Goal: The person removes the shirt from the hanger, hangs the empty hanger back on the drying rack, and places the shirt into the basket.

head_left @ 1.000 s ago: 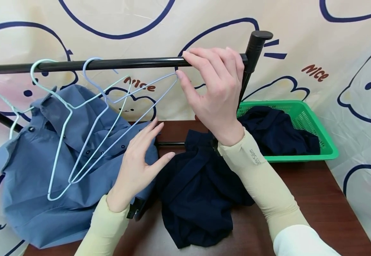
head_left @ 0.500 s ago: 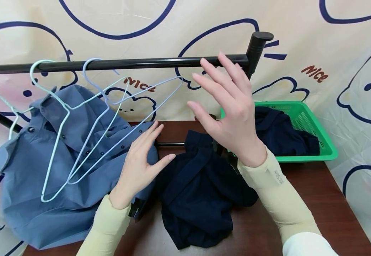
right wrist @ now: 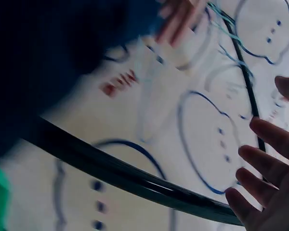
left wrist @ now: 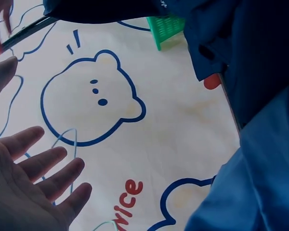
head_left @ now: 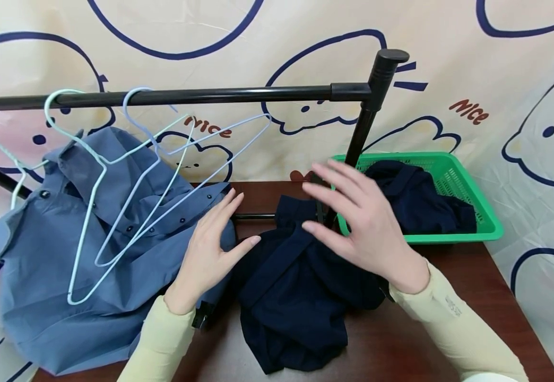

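My left hand [head_left: 206, 249] hovers over the right side of a blue button-up shirt [head_left: 81, 318], fingers straight and thumb spread, holding nothing. Past its thumb lies a dark navy garment [head_left: 296, 297], bunched on the table. My right hand [head_left: 365, 223] is above that garment's right side with fingers spread and nothing in them. Left of the hands, a mint hanger [head_left: 86, 225] and a light-blue hanger [head_left: 136, 185] hang by their hooks from a black rail [head_left: 239, 95]. In the left wrist view, the left hand's palm [left wrist: 29, 192] faces the camera, fingers apart.
A green basket [head_left: 489, 223] with a second dark navy garment [head_left: 420, 201] stands at the back right of the brown table [head_left: 477, 307]. The rack's black upright post [head_left: 368, 116] rises in front of the basket. A printed cartoon curtain [head_left: 520, 63] backs everything.
My right hand has let go of the rail's right end and moved down and right, over the navy garment. The hangers have swung slightly. My left hand stays nearly still.
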A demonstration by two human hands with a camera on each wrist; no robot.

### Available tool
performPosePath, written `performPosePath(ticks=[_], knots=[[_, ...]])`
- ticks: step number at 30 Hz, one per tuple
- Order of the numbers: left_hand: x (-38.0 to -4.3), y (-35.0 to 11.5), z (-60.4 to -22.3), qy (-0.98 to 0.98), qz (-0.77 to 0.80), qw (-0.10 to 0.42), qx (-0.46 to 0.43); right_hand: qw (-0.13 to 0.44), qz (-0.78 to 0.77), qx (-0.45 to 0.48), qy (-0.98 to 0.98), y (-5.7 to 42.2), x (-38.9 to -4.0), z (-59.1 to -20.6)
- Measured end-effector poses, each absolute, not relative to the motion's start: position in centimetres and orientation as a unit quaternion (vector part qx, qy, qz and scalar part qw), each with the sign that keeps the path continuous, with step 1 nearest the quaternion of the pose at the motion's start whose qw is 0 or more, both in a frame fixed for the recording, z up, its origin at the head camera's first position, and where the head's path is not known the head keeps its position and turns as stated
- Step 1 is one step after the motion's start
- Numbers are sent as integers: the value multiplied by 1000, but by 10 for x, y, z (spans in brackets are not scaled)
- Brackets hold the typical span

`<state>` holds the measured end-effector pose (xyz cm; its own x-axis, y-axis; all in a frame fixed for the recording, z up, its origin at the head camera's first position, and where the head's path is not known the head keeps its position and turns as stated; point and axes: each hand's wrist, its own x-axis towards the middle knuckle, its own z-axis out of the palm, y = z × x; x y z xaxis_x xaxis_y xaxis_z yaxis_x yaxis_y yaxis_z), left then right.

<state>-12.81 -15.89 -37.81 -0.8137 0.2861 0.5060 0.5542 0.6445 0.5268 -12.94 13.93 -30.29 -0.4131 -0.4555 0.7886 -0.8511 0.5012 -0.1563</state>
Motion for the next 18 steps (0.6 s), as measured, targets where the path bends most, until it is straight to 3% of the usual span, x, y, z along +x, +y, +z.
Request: performPosePath(ticks=[7, 11, 18], knots=[[-122, -160, -385, -894, -344, 169, -231, 157, 262, 420, -855, 158, -110, -360], [-113, -158, -387, -903, -314, 120, -269, 62, 268, 410, -870, 165, -90, -379], [-93, -136, -396, -906, -262, 10, -334, -14, 221, 376, -900, 174, -77, -406]])
